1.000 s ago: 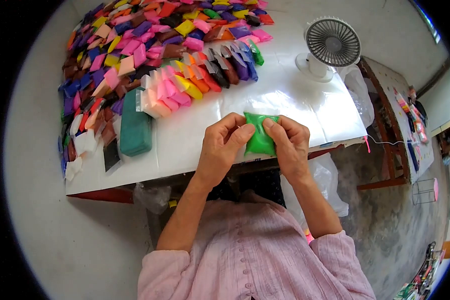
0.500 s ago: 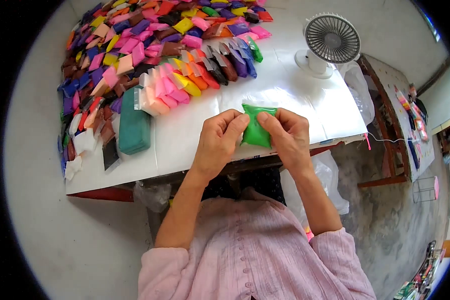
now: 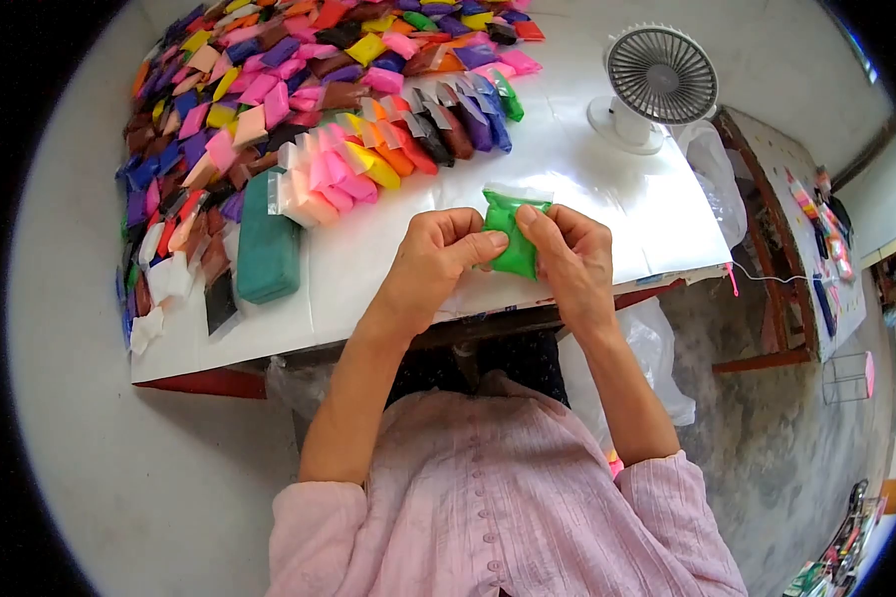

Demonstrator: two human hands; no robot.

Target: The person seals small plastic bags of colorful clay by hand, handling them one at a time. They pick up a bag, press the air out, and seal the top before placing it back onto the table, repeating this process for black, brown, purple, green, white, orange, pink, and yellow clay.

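Observation:
A small green packet (image 3: pixel 513 249) with a clear top strip is held up between both hands, over the front part of the white table (image 3: pixel 408 259). My left hand (image 3: pixel 443 254) pinches its left side, thumb on the front face. On the right side, my right hand (image 3: pixel 567 249) grips it with the thumb near the upper part. Behind and to the left, a row of filled packets (image 3: pixel 368 164) in peach, pink, yellow, orange, red, black, brown, purple, blue and green leans beside a teal block (image 3: pixel 269 239).
A large pile of coloured packets (image 3: pixel 259 90) covers the back left. A white fan (image 3: pixel 647 90) stands at the back right. Clear plastic bags (image 3: pixel 712 184) hang at the right edge. A second table (image 3: pixel 767 179) is further right.
The green packet has moved slightly up and tilted, showing more of its clear top strip. My left thumb has shifted right onto its face, and my right thumb has moved up a little.

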